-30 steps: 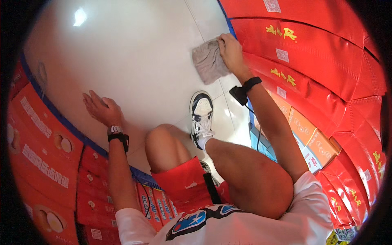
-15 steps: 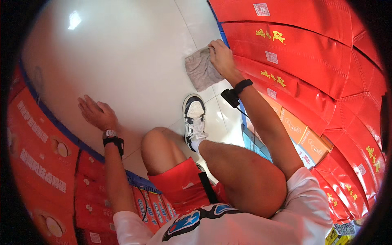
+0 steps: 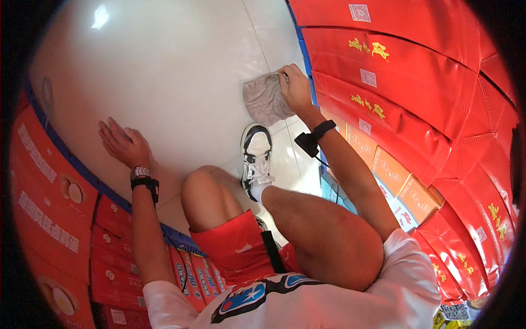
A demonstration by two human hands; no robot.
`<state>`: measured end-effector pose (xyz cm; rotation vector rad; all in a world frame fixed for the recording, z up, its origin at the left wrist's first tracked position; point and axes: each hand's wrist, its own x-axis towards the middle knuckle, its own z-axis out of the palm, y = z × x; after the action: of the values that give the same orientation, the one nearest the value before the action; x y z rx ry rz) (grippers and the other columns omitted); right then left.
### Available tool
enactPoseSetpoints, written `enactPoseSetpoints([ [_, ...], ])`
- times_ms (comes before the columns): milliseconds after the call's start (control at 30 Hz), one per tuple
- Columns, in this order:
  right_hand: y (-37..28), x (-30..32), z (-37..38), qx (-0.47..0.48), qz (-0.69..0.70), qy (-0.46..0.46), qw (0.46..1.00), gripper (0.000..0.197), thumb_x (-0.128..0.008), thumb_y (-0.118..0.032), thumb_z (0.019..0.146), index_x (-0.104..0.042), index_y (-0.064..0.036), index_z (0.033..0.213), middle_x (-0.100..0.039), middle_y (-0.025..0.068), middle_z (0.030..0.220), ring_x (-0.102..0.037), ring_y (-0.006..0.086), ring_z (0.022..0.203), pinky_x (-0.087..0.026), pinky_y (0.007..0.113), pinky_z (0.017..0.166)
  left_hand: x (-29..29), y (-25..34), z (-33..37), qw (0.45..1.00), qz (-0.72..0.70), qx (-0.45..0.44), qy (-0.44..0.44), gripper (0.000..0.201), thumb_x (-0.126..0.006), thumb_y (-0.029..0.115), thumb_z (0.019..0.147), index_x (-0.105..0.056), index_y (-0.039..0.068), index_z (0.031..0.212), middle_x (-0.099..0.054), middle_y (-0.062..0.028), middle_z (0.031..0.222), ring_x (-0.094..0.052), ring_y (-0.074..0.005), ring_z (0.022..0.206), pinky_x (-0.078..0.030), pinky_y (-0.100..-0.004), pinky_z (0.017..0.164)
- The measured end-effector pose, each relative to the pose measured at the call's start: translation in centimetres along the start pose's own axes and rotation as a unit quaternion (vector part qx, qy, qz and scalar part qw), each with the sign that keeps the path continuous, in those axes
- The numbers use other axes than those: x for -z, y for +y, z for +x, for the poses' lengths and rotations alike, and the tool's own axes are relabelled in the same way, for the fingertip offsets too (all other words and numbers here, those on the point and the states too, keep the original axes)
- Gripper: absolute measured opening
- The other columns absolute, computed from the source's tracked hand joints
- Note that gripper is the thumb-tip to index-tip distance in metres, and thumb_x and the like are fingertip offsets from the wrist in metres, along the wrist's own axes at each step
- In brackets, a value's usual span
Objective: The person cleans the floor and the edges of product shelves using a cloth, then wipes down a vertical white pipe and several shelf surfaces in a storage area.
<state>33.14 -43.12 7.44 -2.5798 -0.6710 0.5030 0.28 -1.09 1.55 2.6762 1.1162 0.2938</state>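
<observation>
A crumpled grey-brown cloth [image 3: 265,100] hangs from my right hand [image 3: 296,89], whose fingers pinch its upper right edge. The cloth is just beyond the toe of my black-and-white sneaker [image 3: 257,153], beside the red stack on the right. Over the pale tiled floor [image 3: 164,82], my left hand [image 3: 125,143] is held out with its fingers stretched and nothing in them. Whether the cloth's lower edge touches the floor I cannot tell. Each wrist wears a black strap, and the left one also has a metal watch [image 3: 141,172].
Red packages with yellow lettering [image 3: 394,71] are stacked along the right side. Orange boxes [image 3: 390,170] sit below them. Red cartons [image 3: 49,192] line the left, on a blue base edge [image 3: 71,159]. My bent knees [image 3: 323,236] take up the near middle.
My right hand and the cloth have shifted slightly down in the picture, nearer my shoe. The left hand has moved slightly left and upward. The right hand keeps its pinch on the cloth.
</observation>
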Motion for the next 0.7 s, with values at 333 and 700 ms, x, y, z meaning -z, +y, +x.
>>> enactPoseSetpoints([
  [333, -0.7, 0.0, 8.1, 0.077, 0.008, 0.017, 0.997, 0.011, -0.074, -0.008, 0.109, -0.078, -0.0015, 0.118, -0.075, 0.0209, 0.115, -0.075, 0.0467, 0.105, -0.061, 0.05, 0.09, -0.2, 0.1, 0.1, 1.0, 0.011, -0.022, -0.002, 0.064, -0.054, 0.024, 0.121, -0.049, 0.004, 0.181, -0.038, -0.0255, 0.191, -0.037, -0.0495, 0.174, -0.028, -0.0651, 0.142],
  [700, 0.5, -0.5, 0.9, 0.014, 0.048, 0.001, 0.999, 0.013, -0.073, -0.009, 0.108, -0.077, -0.003, 0.12, -0.074, 0.0193, 0.116, -0.075, 0.0471, 0.105, -0.063, 0.054, 0.091, -0.5, -1.0, -0.5, 0.999, 0.035, -0.004, -0.001, 0.063, -0.05, 0.032, 0.124, -0.052, 0.005, 0.18, -0.04, -0.0246, 0.191, -0.033, -0.0476, 0.177, -0.026, -0.0638, 0.144],
])
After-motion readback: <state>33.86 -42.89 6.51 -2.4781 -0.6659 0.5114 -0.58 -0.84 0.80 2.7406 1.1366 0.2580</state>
